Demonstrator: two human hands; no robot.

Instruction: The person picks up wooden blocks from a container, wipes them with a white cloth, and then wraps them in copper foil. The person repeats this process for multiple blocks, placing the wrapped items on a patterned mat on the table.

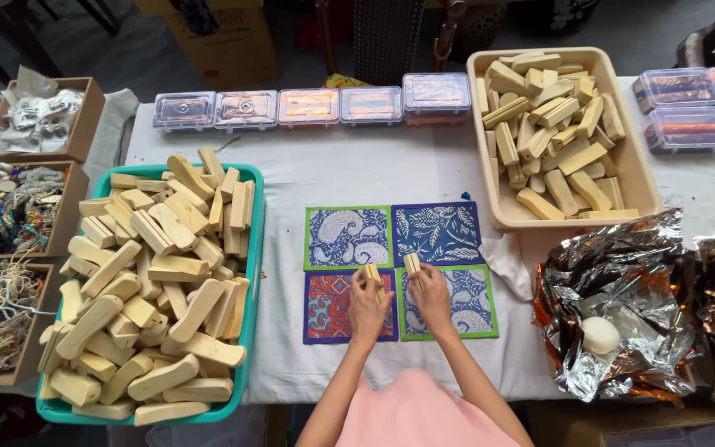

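Both hands work close together over a block of four patterned tiles laid edge to edge on the white table cloth (349, 174). The left hand (367, 300) has its fingers closed around a small pale wooden block (373, 275), holding it upright over the red patterned tile (333, 308), and the right hand (432, 291) is clamped the same way on a second wooden block (412, 264), which stands over the seam where the green-edged blue tile (469, 302) meets the tiles beyond it. Held on end, each block shows only its top above the fingers, and the two grips sit just beside each other without touching. Beyond the fingertips lie the paisley tile (347, 237) and the leaf-print tile (438, 233), flat and uncovered. Well out to the left of the left grip the teal tray (254, 248), heaped with wooden blocks, has its long rim running near the tiles' edge, leaving a narrow strip of cloth between. Up and to the right of the right grip sits the beige tub (490, 207) of more blocks, its near corner close to the leaf-print tile, and crumpled foil (622, 273) fills the right side. The widest bare cloth lies beyond the tiles, short of the row of clear lidded boxes (308, 108).
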